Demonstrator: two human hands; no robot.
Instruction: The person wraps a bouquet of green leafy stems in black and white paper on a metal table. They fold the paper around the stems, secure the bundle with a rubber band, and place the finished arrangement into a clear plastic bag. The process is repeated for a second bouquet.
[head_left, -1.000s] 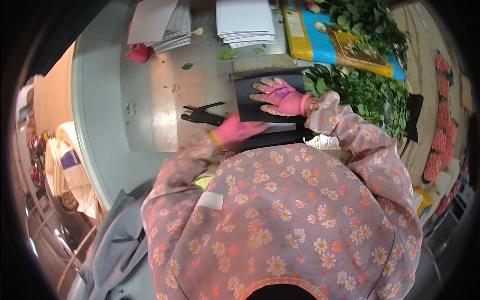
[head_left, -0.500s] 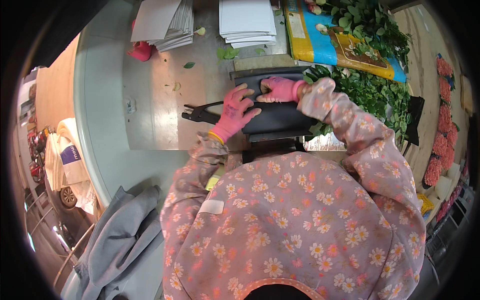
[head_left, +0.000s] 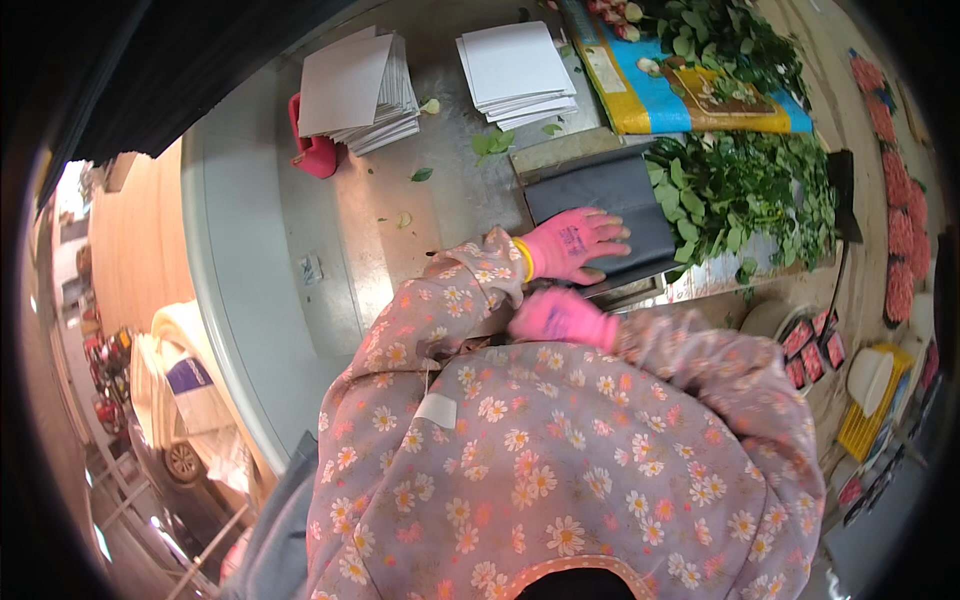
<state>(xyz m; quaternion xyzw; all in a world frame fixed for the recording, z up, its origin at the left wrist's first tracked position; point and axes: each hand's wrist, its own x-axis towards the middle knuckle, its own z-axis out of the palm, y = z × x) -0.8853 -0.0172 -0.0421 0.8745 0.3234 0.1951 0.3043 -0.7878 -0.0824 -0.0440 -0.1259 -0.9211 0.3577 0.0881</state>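
Observation:
My left hand [head_left: 578,245], in a pink glove with a yellow cuff, lies flat with fingers spread on a dark, smooth sheet [head_left: 598,190]. The sheet spreads over the bench beside a mass of green leafy stems [head_left: 745,195], whose leaves come out past its right edge. Close in front of my body is my right hand [head_left: 562,318], also gloved in pink, below the near edge of the sheet. It is smeared by motion, so its fingers and anything in them cannot be made out.
Two stacks of white card, a left one [head_left: 355,95] and a middle one [head_left: 515,75], stand at the back beside a red holder [head_left: 312,150]. Pale roses [head_left: 648,66] and foliage lie on a blue and yellow sack [head_left: 655,100]. Pink flower bunches [head_left: 900,220] line the far right.
My right hand has come off the sheet and back toward my body. My left hand has shifted right and flattened on the sheet. The black pronged tool beside it no longer shows.

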